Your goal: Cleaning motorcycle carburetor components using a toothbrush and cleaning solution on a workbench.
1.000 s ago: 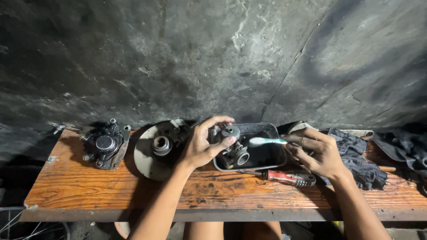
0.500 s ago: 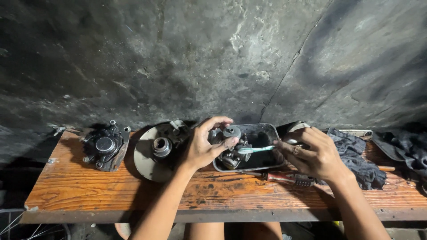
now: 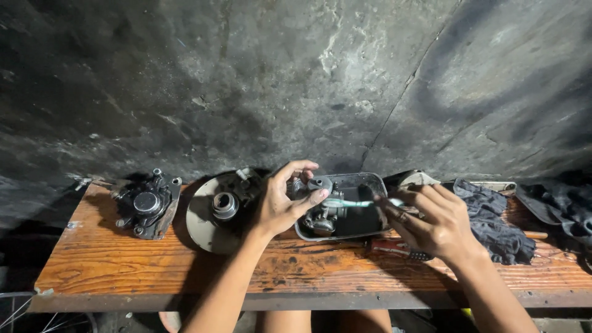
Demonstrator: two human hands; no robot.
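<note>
Two hands meet over the tray (image 3: 376, 185) at the bench's back edge: left hand (image 3: 280, 206) grips the small metal part (image 3: 320, 213), right hand (image 3: 435, 219) clasps a toothbrush (image 3: 348, 203). Its long axis runs sideways, bristles at the part, left hand nearer

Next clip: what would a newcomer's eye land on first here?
At the middle of the wooden bench, the left hand grips a small metal engine part over a dark tray, while the right hand works a light toothbrush against it. A round metal disc and dark caliper-like casting lie left.
</note>
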